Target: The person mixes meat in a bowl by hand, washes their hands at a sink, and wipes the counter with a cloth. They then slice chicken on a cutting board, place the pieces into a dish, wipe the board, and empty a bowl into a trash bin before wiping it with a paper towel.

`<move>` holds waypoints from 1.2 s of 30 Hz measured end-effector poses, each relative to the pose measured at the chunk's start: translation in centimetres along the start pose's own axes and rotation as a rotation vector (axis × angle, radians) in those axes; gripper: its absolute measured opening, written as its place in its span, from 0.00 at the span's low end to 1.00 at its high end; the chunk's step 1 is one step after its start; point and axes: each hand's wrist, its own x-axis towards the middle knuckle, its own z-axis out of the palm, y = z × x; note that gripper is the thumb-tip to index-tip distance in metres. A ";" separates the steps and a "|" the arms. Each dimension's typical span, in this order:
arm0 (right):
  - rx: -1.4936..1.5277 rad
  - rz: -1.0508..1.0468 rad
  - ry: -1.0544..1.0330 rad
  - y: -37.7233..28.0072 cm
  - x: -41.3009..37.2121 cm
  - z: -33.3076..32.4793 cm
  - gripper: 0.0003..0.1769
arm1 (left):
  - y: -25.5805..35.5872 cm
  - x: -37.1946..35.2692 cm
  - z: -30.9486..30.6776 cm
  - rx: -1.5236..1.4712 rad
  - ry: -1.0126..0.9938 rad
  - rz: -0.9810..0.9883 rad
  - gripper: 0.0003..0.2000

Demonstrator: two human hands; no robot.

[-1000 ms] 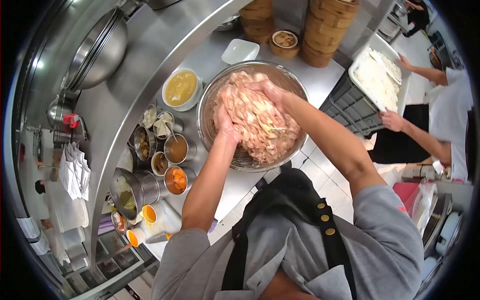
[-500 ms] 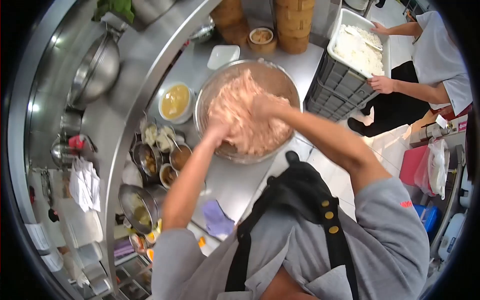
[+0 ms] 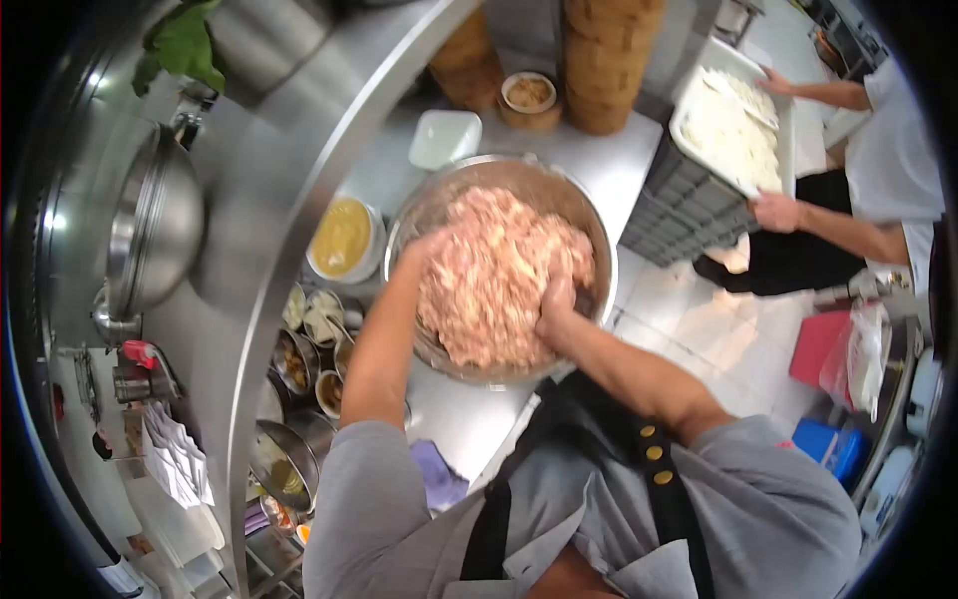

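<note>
A big steel mixing bowl (image 3: pixel 539 177) on the steel counter holds a large pink mass of minced meat (image 3: pixel 489 275). My left hand (image 3: pixel 424 246) is pushed into the left side of the meat, fingers buried. At the near right of the bowl my right hand (image 3: pixel 556 303) presses into the meat, its fingers partly hidden. Both forearms are bare below grey sleeves.
A bowl of yellow liquid (image 3: pixel 342 238), a white dish (image 3: pixel 444 136), bamboo steamers (image 3: pixel 604 60) and several small condiment pots (image 3: pixel 314 334) ring the bowl. Another person's hand (image 3: pixel 776 211) holds a white tray of pale food (image 3: pixel 733 125) on a grey crate at the right.
My right hand has come from the far top of the meat down to its near right edge. My left hand has shifted up along the left side. The view has tilted.
</note>
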 end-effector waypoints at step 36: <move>-2.011 -0.663 -0.827 -9.9 9.0 10.3 0.36 | -4.4 -10.8 17.0 -1.193 0.690 0.230 0.26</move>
